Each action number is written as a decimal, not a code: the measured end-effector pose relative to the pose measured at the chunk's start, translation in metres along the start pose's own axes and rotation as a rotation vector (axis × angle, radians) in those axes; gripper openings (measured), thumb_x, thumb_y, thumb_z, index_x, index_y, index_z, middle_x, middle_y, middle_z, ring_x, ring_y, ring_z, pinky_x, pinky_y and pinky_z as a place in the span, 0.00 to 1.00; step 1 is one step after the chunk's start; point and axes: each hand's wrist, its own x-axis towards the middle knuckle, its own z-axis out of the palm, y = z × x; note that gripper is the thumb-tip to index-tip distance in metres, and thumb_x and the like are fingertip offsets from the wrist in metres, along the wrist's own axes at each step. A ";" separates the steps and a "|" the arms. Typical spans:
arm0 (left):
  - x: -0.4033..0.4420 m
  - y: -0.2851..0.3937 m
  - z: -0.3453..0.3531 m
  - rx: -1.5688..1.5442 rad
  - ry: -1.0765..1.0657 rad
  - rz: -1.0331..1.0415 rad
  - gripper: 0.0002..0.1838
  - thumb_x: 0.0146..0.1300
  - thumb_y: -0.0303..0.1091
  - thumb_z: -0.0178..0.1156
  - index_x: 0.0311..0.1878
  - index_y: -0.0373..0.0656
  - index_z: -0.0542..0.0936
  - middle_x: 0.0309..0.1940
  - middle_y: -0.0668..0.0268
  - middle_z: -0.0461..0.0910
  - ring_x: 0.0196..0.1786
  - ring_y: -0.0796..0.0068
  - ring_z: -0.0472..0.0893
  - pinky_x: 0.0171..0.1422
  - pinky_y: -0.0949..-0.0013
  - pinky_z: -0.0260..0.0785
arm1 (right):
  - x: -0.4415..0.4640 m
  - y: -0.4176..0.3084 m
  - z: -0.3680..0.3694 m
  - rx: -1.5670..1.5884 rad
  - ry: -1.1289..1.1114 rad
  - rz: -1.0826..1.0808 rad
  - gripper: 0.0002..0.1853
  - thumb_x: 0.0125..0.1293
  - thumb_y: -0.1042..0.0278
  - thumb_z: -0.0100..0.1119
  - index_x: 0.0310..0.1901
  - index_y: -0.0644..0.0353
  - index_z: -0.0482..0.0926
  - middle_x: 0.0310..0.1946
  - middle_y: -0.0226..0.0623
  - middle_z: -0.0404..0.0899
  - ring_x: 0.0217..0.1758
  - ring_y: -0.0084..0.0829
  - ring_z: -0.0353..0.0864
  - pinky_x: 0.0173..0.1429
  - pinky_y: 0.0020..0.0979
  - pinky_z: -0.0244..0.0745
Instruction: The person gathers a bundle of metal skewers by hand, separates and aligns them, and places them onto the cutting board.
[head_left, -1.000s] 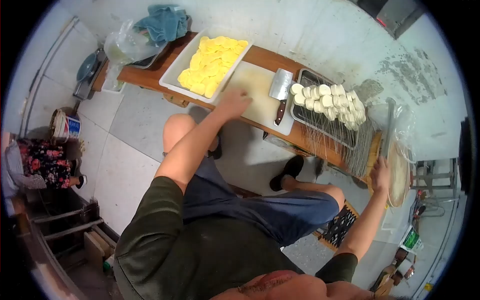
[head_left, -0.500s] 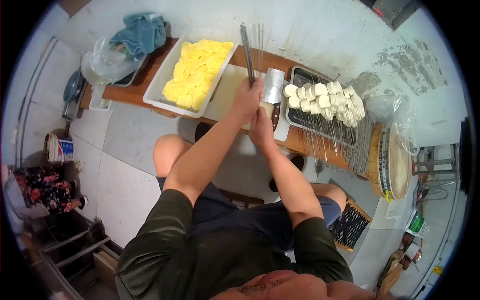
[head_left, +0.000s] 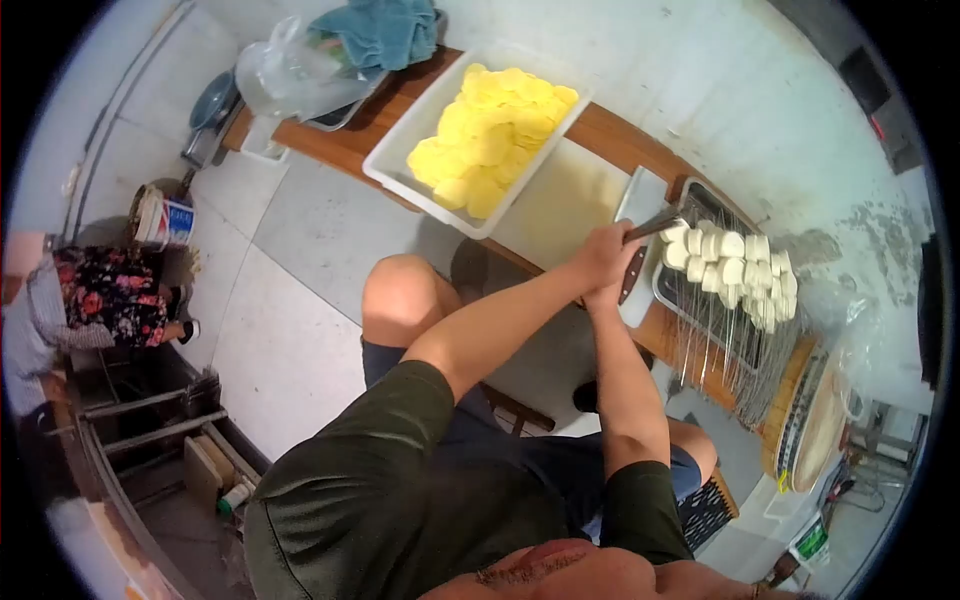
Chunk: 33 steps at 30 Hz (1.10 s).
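My left hand [head_left: 603,256] is closed round a bundle of thin metal skewers [head_left: 655,224], which points right, over the cleaver and toward the tray. Just below it my right hand [head_left: 604,292] is closed at the bundle's lower end; its fingers are partly hidden. Beside the hands a cleaver lies on the board, its dark riveted handle [head_left: 632,275] toward me. To the right, skewers threaded with thick white round pieces [head_left: 733,262] rest in a dark tray [head_left: 668,284], their bare ends hanging over the front edge.
A white bin [head_left: 400,180] of thin yellow round slices [head_left: 490,135] stands left of a pale cutting board [head_left: 572,190]. Beyond it are a plastic bag [head_left: 290,75] and blue cloth [head_left: 390,32]. A round wooden drum-like thing [head_left: 800,415] is at right. Someone in flowered clothing [head_left: 110,295] is at left.
The view has turned, and the scene sits further right and lower. The skewers, upright before, now tilt right toward the tray. Both hands have moved closer together.
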 end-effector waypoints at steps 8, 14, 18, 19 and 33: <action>-0.048 0.046 -0.020 -0.162 0.000 0.003 0.22 0.68 0.47 0.49 0.30 0.35 0.75 0.20 0.61 0.76 0.26 0.69 0.75 0.35 0.63 0.68 | -0.065 -0.016 -0.013 0.888 -0.006 0.390 0.16 0.65 0.66 0.53 0.51 0.67 0.72 0.48 0.40 0.77 0.53 0.37 0.75 0.56 0.35 0.70; -0.110 0.052 -0.015 -0.327 0.059 -0.196 0.22 0.67 0.48 0.50 0.27 0.37 0.73 0.20 0.68 0.71 0.28 0.78 0.69 0.35 0.68 0.64 | -0.150 -0.029 -0.010 0.171 0.011 -0.030 0.16 0.70 0.67 0.47 0.53 0.68 0.71 0.44 0.42 0.77 0.46 0.34 0.76 0.51 0.33 0.70; -0.132 0.057 -0.019 -0.569 0.050 -0.362 0.24 0.66 0.49 0.50 0.22 0.38 0.70 0.17 0.70 0.67 0.24 0.78 0.65 0.31 0.67 0.60 | -0.179 -0.055 -0.018 0.268 -0.043 0.018 0.14 0.71 0.67 0.48 0.52 0.67 0.71 0.40 0.39 0.77 0.41 0.29 0.74 0.46 0.29 0.69; -0.136 0.061 -0.023 -0.583 0.021 -0.392 0.23 0.66 0.48 0.50 0.22 0.38 0.70 0.17 0.70 0.67 0.24 0.78 0.65 0.30 0.67 0.60 | -0.183 -0.070 -0.024 0.309 -0.065 0.045 0.14 0.71 0.68 0.48 0.52 0.67 0.71 0.39 0.38 0.77 0.40 0.28 0.73 0.45 0.28 0.69; -0.186 0.113 -0.020 -0.297 -0.648 0.032 0.12 0.66 0.35 0.49 0.39 0.34 0.75 0.26 0.58 0.76 0.29 0.73 0.73 0.35 0.65 0.65 | -0.153 -0.137 -0.147 0.372 0.155 -0.015 0.10 0.69 0.66 0.52 0.42 0.65 0.75 0.32 0.27 0.74 0.35 0.17 0.71 0.40 0.23 0.68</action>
